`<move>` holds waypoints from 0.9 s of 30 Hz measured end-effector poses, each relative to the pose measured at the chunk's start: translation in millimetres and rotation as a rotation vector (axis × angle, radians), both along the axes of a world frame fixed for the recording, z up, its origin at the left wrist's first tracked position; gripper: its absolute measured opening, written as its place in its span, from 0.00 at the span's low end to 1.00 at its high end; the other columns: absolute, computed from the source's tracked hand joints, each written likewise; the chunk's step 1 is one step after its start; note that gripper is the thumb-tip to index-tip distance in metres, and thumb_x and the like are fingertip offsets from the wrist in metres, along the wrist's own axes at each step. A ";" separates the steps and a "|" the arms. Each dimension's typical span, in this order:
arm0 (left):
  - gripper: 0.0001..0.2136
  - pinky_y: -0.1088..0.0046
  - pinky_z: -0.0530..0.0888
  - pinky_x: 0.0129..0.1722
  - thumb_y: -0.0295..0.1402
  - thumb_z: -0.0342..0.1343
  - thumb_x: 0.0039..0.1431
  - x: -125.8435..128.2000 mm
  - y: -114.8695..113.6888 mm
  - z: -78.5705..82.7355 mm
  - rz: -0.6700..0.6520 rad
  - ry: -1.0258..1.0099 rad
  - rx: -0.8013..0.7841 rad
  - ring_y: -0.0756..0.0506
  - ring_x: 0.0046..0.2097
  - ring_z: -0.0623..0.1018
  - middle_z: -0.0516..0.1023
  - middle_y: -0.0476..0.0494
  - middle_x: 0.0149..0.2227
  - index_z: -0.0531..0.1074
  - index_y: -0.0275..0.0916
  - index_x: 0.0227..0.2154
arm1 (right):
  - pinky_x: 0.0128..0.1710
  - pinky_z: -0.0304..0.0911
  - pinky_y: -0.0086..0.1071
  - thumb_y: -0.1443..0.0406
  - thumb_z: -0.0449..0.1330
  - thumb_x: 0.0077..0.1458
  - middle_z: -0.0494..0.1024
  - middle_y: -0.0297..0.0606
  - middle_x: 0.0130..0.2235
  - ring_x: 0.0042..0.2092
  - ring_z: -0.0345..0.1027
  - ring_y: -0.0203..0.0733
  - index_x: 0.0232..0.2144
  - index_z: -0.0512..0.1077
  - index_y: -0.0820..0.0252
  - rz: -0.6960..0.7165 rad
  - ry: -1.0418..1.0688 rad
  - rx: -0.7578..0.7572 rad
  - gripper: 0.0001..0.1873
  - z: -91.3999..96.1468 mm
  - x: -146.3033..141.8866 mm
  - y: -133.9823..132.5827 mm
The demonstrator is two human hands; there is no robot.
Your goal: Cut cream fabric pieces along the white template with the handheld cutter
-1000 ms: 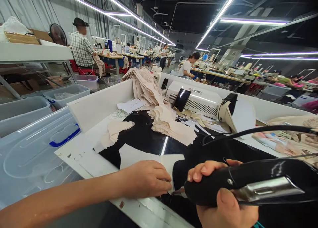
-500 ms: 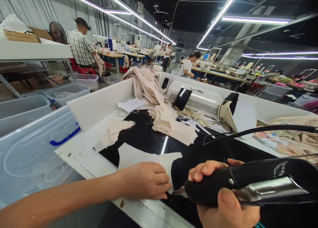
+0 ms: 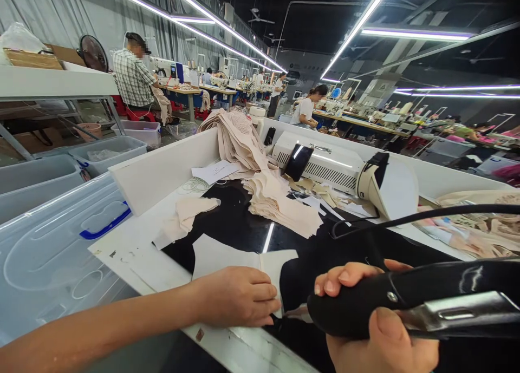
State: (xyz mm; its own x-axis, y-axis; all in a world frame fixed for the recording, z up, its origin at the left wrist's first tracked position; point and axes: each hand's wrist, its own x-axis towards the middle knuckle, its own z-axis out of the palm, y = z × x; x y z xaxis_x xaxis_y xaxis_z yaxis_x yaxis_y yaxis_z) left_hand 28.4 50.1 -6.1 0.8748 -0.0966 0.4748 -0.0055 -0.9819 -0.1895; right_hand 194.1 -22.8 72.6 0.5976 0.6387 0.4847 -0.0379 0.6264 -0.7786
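Note:
My left hand lies over the near edge of a pale fabric piece, its fingers curled together on the cloth. The fabric spreads flat on the black tabletop, and a seam-like line runs across it. In my right hand is a bulky black hand-held tool with a metal lever along its side. My fingers and thumb wrap around its body. Its front end is close to the left fingertips, beside a small pale strip; whether they touch I cannot tell.
Stacked beige fabric pieces lie beyond, near a white vented machine. A loose beige piece rests at left. A black cable arches at right. Plastic bins stand left of the table. Several people sit or stand farther off.
My right hand has shifted slightly right with the black tool, away from my left hand. My left hand and the fabric have hardly moved.

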 end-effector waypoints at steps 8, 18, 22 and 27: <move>0.12 0.72 0.74 0.58 0.32 0.51 0.77 0.8 -2.0 3.1 0.006 0.016 -0.056 0.47 0.45 0.78 0.81 0.40 0.41 0.78 0.29 0.46 | 0.21 0.69 0.34 0.58 0.69 0.52 0.74 0.28 0.27 0.24 0.68 0.39 0.46 0.69 0.53 0.027 -0.030 0.011 0.21 -4.0 0.8 0.3; 0.14 0.71 0.73 0.59 0.31 0.47 0.78 1.1 -1.2 0.6 -0.005 0.003 -0.074 0.47 0.46 0.78 0.81 0.40 0.41 0.77 0.27 0.46 | 0.22 0.71 0.35 0.60 0.70 0.53 0.76 0.29 0.27 0.25 0.69 0.38 0.46 0.70 0.54 0.041 -0.017 0.032 0.20 -4.6 -0.2 -0.2; 0.15 0.71 0.74 0.59 0.31 0.46 0.79 1.3 -0.7 -0.1 -0.004 -0.006 -0.066 0.48 0.45 0.78 0.81 0.40 0.41 0.77 0.28 0.46 | 0.23 0.73 0.36 0.63 0.69 0.53 0.77 0.30 0.27 0.25 0.70 0.38 0.45 0.70 0.54 0.040 0.006 0.013 0.18 -4.5 -0.9 -0.7; 0.14 0.71 0.74 0.58 0.31 0.47 0.78 1.6 -1.1 0.1 -0.004 -0.013 -0.060 0.48 0.45 0.78 0.81 0.41 0.40 0.77 0.28 0.46 | 0.23 0.73 0.34 0.62 0.70 0.52 0.77 0.28 0.27 0.25 0.69 0.37 0.45 0.70 0.54 0.060 0.024 0.029 0.20 -4.4 -2.0 -0.2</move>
State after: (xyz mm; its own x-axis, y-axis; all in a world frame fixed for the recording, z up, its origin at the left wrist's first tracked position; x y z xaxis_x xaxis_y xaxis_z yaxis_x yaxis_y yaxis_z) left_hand 30.1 49.0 -6.0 0.8681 -0.0711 0.4912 -0.0074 -0.9914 -0.1303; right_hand 192.1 -23.0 68.2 0.5703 0.6594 0.4898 -0.0942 0.6449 -0.7585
